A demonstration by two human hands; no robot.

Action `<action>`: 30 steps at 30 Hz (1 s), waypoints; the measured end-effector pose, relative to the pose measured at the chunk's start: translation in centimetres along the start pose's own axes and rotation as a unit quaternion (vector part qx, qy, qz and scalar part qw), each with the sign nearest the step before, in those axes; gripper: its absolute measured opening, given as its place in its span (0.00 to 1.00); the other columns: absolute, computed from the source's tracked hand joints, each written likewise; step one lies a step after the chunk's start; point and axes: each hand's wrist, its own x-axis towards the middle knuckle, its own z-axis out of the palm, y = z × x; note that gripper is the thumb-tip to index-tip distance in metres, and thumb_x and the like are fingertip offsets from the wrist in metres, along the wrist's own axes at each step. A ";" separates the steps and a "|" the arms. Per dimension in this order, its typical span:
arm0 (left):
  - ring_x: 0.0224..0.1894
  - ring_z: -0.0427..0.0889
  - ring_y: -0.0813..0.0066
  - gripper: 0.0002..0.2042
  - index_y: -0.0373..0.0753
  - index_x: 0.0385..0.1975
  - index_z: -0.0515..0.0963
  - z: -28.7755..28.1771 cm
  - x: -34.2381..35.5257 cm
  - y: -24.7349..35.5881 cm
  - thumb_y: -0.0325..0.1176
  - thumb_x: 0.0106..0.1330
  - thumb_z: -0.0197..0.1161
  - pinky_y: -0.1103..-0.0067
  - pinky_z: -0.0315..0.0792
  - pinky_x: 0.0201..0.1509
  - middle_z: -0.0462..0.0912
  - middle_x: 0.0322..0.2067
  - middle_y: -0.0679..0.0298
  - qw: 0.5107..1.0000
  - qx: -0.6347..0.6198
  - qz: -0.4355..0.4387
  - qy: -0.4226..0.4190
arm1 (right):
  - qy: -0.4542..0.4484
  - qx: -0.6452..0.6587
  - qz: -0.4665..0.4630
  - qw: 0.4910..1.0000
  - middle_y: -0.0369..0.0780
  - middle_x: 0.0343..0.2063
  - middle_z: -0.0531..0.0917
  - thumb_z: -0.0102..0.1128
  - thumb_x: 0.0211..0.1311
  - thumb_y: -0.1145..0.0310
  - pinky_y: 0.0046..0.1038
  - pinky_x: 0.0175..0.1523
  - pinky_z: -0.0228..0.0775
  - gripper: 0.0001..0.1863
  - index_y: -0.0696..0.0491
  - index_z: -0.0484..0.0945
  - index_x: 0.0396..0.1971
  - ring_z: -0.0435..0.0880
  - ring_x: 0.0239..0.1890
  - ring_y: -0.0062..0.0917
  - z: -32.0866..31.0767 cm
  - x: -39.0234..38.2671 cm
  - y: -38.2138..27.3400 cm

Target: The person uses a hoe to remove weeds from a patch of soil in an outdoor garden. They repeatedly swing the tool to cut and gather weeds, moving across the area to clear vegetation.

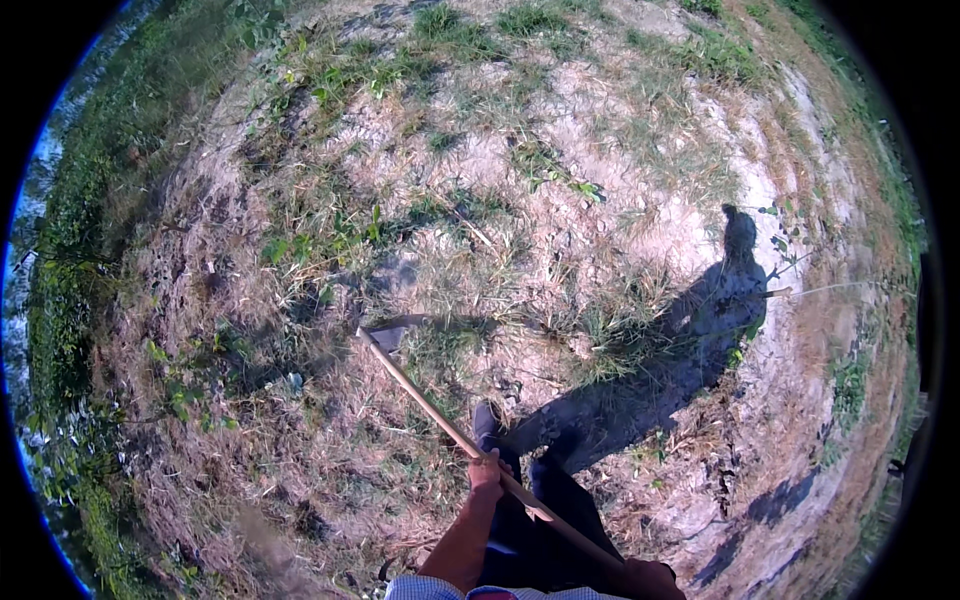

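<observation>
Sunlit pale soil (pixel 668 222) strewn with dry straw, green grass tufts (pixel 445 25) along the far side, a low broad-leaved plant (pixel 290 248) left of centre, dense leafy bushes (pixel 62 330) curving down the left rim, a short brown stick (pixel 778 293) lying at right, dark shadow patches (pixel 782 498) at lower right

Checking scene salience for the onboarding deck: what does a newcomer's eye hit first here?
First, the long wooden-handled hoe, slanting from left of centre, blade end, down to the lower edge right of centre; the left hand grips its shaft, the right hand its rear part. Next, the person's dark shadow, stretching up and right over the patchy, grassy ground.
</observation>
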 end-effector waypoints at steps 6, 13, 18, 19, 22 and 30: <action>0.23 0.77 0.61 0.08 0.33 0.25 0.68 -0.2 -4.2 -9.3 0.29 0.61 0.59 0.64 0.77 0.26 0.72 0.18 0.57 0.982 -0.022 -0.188 -0.002 | 0.008 -0.087 0.116 0.989 0.43 0.28 0.83 0.56 0.47 0.57 0.39 0.39 0.73 0.15 0.50 0.78 0.33 0.83 0.33 0.37 -1.5 -5.0 6.8; 0.21 0.75 0.61 0.07 0.33 0.24 0.69 -0.6 -3.0 -2.8 0.26 0.57 0.60 0.64 0.74 0.28 0.71 0.18 0.58 0.992 -0.080 -0.062 -0.079 | 0.054 -0.076 0.034 0.995 0.42 0.29 0.82 0.58 0.48 0.48 0.39 0.41 0.73 0.20 0.50 0.78 0.33 0.82 0.34 0.36 -2.7 -1.2 4.3; 0.14 0.72 0.66 0.08 0.35 0.23 0.67 -3.7 0.9 4.5 0.29 0.57 0.59 0.70 0.72 0.17 0.69 0.15 0.62 0.995 -0.054 0.079 -0.030 | 0.065 -0.016 -0.040 0.997 0.44 0.31 0.82 0.52 0.52 0.45 0.40 0.43 0.72 0.23 0.51 0.76 0.35 0.82 0.37 0.39 -1.7 2.2 -2.0; 0.14 0.72 0.67 0.08 0.35 0.23 0.66 -3.5 0.9 5.1 0.29 0.57 0.59 0.71 0.72 0.17 0.68 0.15 0.62 0.995 -0.037 0.092 -0.027 | 0.073 -0.004 -0.063 0.995 0.45 0.31 0.82 0.51 0.52 0.45 0.40 0.42 0.72 0.23 0.51 0.76 0.35 0.82 0.37 0.39 -1.2 2.4 -2.3; 0.13 0.72 0.67 0.09 0.35 0.21 0.67 -1.3 -0.6 3.0 0.29 0.56 0.60 0.71 0.70 0.16 0.68 0.12 0.61 0.997 -0.038 0.058 -0.025 | 0.047 0.007 -0.013 0.999 0.43 0.30 0.82 0.53 0.52 0.47 0.41 0.41 0.72 0.21 0.49 0.76 0.35 0.82 0.36 0.40 1.2 1.8 -0.2; 0.17 0.76 0.69 0.10 0.37 0.18 0.71 7.1 -5.9 -6.7 0.31 0.58 0.61 0.74 0.69 0.17 0.75 0.15 0.60 0.983 0.104 -0.064 -0.139 | 0.121 0.079 0.050 0.988 0.50 0.27 0.80 0.60 0.47 0.65 0.42 0.40 0.70 0.13 0.57 0.75 0.31 0.78 0.34 0.44 -0.9 -9.3 4.0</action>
